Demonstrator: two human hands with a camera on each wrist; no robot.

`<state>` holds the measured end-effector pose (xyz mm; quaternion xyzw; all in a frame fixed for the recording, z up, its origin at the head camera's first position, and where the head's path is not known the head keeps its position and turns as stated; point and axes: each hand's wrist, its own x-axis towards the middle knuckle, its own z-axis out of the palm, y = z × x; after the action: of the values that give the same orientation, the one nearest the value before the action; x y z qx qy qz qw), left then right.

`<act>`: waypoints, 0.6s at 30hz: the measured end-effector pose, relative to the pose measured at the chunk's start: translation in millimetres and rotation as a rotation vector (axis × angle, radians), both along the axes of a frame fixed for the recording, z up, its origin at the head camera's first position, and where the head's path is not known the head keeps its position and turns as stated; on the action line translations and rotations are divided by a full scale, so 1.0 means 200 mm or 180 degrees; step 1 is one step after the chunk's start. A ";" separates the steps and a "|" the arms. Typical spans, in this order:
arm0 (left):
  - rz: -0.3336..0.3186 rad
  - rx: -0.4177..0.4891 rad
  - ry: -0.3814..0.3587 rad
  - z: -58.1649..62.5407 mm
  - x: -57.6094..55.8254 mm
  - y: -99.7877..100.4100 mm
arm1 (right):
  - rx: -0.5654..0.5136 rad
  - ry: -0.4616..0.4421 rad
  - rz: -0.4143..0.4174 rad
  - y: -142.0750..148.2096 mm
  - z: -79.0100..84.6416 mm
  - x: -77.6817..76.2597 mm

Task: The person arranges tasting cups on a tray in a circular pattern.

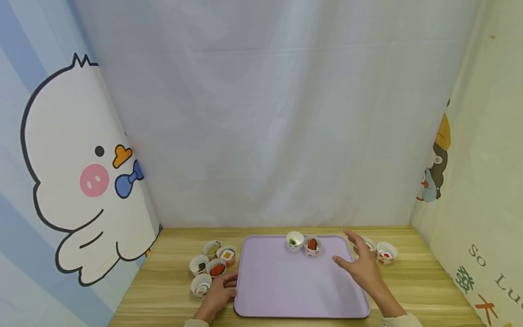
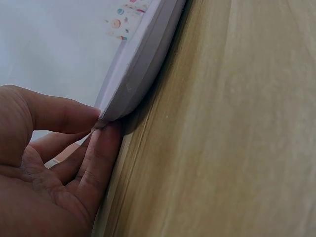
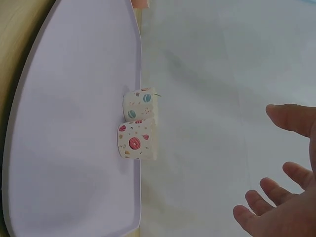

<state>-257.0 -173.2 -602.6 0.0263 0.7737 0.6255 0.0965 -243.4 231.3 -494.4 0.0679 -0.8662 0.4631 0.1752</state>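
Observation:
A lilac rectangular tray [image 1: 300, 284] lies on the table, with two patterned paper cups standing at its far edge. One cup [image 1: 294, 241] has something green in it; the other [image 1: 312, 245] holds an orange-red piece. My left hand [image 1: 218, 295] pinches the tray's left rim, the thumb above and fingers beneath, as the left wrist view shows. Over the tray's right side hovers my right hand [image 1: 362, 268], fingers spread and holding nothing. In the right wrist view that hand [image 3: 284, 182] is apart from both cups.
Left of the tray cluster several paper cups with small contents, among them one with an orange-red piece [image 1: 218, 269] close to my left hand. Right of it stand two more, one [image 1: 386, 253] partly red inside, another [image 1: 369, 244] partly behind my right hand. A white curtain [image 1: 265, 136] hangs behind.

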 end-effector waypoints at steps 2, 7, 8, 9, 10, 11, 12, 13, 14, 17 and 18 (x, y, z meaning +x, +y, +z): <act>-0.0008 0.0004 -0.0011 0.00 0.00 0.00 | -0.0016 -0.0005 0.0003 0.03 0.00 0.02; 0.0000 -0.0057 -0.0018 0.01 0.00 0.01 | -0.0025 0.0040 -0.0028 0.11 0.01 0.05; 0.0006 -0.0073 -0.0032 0.01 0.00 0.01 | -0.0023 0.0054 -0.0044 0.13 0.01 0.06; 0.0020 -0.0086 -0.0049 0.02 0.00 0.00 | -0.0006 0.0053 -0.0073 0.15 0.01 0.07; 0.0035 -0.0097 -0.0065 0.02 0.00 0.00 | -0.0008 0.0046 -0.0113 0.16 0.01 0.08; 0.0046 -0.0104 -0.0082 0.02 0.00 0.00 | 0.0001 0.0027 -0.0159 0.18 0.01 0.08; 0.0057 -0.0107 -0.0097 0.02 0.00 0.00 | -0.0007 0.0003 -0.0200 0.20 0.01 0.09; 0.0066 -0.0104 -0.0112 0.02 0.00 0.00 | -0.0010 -0.0031 -0.0232 0.21 0.01 0.09; 0.0071 -0.0101 -0.0116 0.02 0.00 0.00 | -0.0018 -0.0067 -0.0257 0.23 0.00 0.10; 0.0068 -0.0082 -0.0114 0.01 0.00 0.01 | -0.0047 -0.0172 -0.0322 0.28 -0.02 0.10; 0.0066 -0.0074 -0.0113 0.01 0.00 0.01 | -0.0079 -0.0201 -0.0315 0.29 -0.03 0.11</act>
<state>-256.5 -171.6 -600.5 0.0061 0.7793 0.6179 0.1041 -221.7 289.1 -500.1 0.0080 -0.8678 0.4665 0.1713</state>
